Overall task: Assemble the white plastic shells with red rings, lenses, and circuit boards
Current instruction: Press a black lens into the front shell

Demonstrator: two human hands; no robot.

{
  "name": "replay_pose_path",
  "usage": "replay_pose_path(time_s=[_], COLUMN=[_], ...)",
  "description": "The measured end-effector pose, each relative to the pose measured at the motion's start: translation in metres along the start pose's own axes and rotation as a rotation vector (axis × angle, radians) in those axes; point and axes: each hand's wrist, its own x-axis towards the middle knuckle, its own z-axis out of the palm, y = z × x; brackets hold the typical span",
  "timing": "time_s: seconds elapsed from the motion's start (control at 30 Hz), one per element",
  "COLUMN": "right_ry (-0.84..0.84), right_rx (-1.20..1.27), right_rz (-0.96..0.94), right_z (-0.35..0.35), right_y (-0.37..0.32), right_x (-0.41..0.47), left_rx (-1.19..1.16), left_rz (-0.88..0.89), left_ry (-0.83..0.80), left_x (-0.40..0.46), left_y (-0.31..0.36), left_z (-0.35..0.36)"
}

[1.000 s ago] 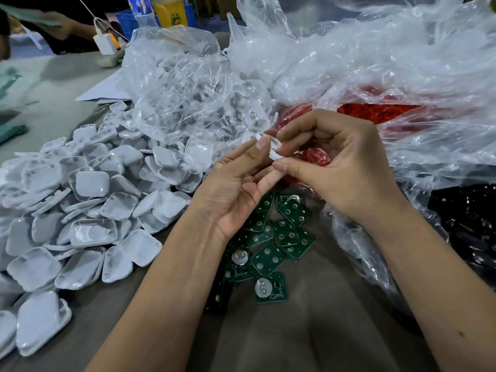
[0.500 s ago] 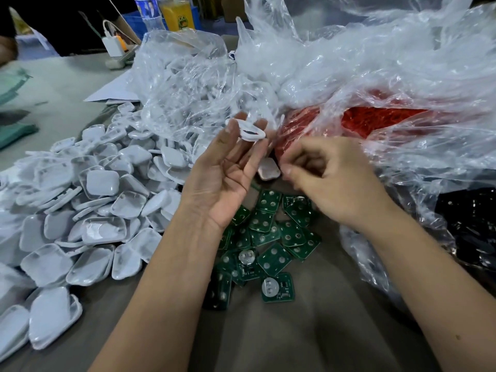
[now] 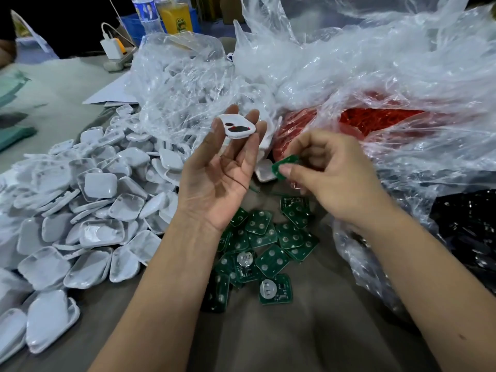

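Left hand (image 3: pixel 214 181), palm up, pinches a white shell (image 3: pixel 237 126) at its fingertips. Right hand (image 3: pixel 330 173), just beside, grips a green circuit board (image 3: pixel 281 165) above the bench (image 3: pixel 295 339).

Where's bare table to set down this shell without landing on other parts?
Bare cloth lies near you, between the forearms, below the circuit boards, and far left beyond the white shell pile, short of the charger. Crowded: the shell pile left, boards centre, plastic bags right.

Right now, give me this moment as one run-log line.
left hand: holds white shell at fingertips | right hand: pinches green circuit board | board not yet in shell | spare boards on table
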Motion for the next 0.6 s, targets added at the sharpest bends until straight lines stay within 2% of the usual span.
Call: replay_pose_path(time_s=[0.13, 0.23, 0.6], right_ry=[0.137, 0.145, 0.199], right_rx=[0.456, 0.674, 0.667], right_rz=[0.033, 0.034, -0.035], right_z=[-0.009, -0.01, -0.011], right_y=[-0.007, -0.008, -0.01], right_x=[0.0, 0.002, 0.0], left_rx=[-0.005, 0.03, 0.12], left_rz=[-0.04, -0.086, -0.174], left_ry=[-0.032, -0.058, -0.095], left_x=[-0.002, -0.002, 0.0], left_y=[-0.004, -0.007, -0.011], left_z=[0.002, 0.003, 0.003])
